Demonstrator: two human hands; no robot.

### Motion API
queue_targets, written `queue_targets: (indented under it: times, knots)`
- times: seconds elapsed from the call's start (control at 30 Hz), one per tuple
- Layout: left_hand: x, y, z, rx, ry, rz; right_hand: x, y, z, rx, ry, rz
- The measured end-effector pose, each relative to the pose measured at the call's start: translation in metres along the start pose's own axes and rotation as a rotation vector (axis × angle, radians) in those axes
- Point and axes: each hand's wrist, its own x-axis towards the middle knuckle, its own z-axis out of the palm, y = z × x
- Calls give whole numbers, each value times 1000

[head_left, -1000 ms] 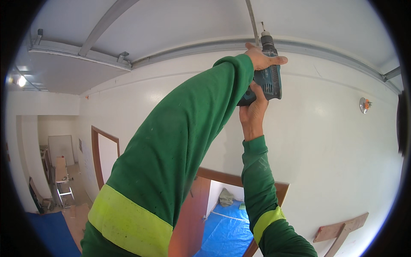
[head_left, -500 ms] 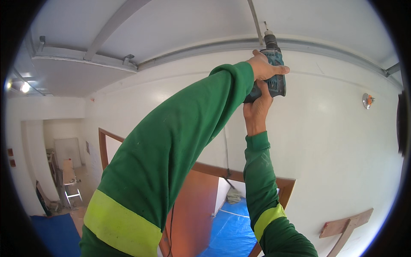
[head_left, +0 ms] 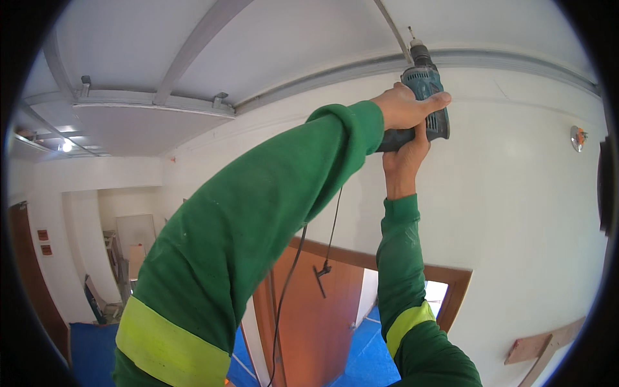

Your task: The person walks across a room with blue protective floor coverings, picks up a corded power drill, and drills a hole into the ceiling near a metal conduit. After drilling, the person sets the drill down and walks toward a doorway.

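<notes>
Overhead, a teal and black power drill (head_left: 422, 80) points up, leaning slightly left, its thin bit (head_left: 411, 32) close to a narrow metal strip (head_left: 392, 27) under the ceiling. Whether the bit touches anything cannot be made out. My left hand (head_left: 403, 108) is closed around the drill's body, the thumb lying across its side. Below it, my right hand (head_left: 405, 168) grips the drill from underneath, near the dark handle; part of its fingers is hidden. Both arms are raised in green sleeves with yellow bands.
A metal channel (head_left: 516, 59) runs along the wall top, and ceiling bars (head_left: 193, 51) cross at left. A black cable (head_left: 284, 303) and a dangling black T-shaped piece (head_left: 322, 274) hang before a brown door (head_left: 316, 316). Blue sheeting (head_left: 371, 361) covers the floor; a wooden T-shaped piece (head_left: 548, 345) is lower right.
The view has turned left, showing more of the room there. Both hands keep their hold on the drill, which appears a little farther right. The T-shaped piece has swung.
</notes>
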Motion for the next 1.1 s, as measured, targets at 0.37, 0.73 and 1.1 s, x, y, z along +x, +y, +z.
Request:
queue_targets:
  times: [0.37,0.73,1.1]
  knots:
    - [18,18,42,43,268,-177,-2,10,-2,-145,-32,-48]
    - [25,14,39,124,273,-122,1,18,-5,-112,14,-75]
    - [30,16,39,132,244,-114,6,16,-14,-173,-29,-83]
